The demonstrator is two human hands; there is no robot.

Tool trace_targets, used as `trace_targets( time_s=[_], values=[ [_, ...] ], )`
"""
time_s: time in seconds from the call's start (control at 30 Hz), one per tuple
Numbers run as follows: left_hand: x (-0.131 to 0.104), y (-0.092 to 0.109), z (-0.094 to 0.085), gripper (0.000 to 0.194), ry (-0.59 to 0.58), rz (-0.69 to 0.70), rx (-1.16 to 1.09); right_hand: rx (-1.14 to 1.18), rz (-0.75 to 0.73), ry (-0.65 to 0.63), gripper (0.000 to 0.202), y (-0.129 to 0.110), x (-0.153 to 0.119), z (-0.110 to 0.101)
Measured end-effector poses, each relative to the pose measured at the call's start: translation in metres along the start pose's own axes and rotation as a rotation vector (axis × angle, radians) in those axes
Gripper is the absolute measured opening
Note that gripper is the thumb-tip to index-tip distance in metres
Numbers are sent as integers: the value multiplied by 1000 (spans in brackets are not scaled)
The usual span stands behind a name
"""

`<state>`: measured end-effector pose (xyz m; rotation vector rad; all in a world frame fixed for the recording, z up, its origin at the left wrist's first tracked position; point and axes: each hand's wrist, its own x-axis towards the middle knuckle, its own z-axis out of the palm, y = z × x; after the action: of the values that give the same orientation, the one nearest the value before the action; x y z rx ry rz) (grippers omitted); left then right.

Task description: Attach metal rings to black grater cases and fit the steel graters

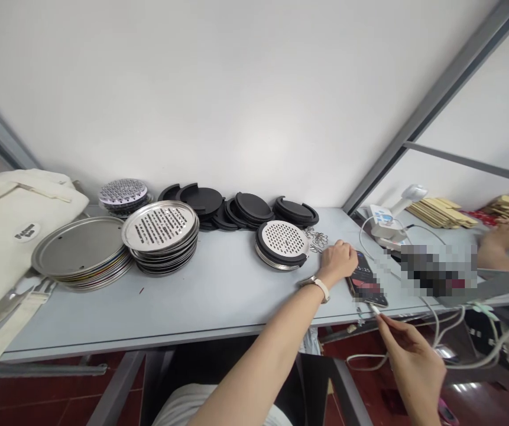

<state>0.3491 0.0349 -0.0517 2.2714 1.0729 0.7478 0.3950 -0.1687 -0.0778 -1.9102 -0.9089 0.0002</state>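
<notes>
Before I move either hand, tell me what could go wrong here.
The phone lies close to the front edge of the table, so a tug on the white plug pinched in your right hand might drag it off. White cables hang below the edge on that same side; you could snag one. The stack of perforated metal discs sits unevenly, so a knock might shift it.
</notes>
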Motion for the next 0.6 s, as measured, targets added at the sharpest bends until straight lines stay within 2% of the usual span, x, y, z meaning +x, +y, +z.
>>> trace_targets(
  time_s=[0.2,0.37,0.6],
  values=[
    [-2,0,-2,35,-6,-4,-7,-72,60,-3,48,-10,0,1],
    [-2,1,-4,36,-12,-2,-14,-90,-22,12,51,-8,0,3],
    [-1,1,-5,37,-22,-7,-25,-155,-104,133,56,-6,-2,14]
  ],
)
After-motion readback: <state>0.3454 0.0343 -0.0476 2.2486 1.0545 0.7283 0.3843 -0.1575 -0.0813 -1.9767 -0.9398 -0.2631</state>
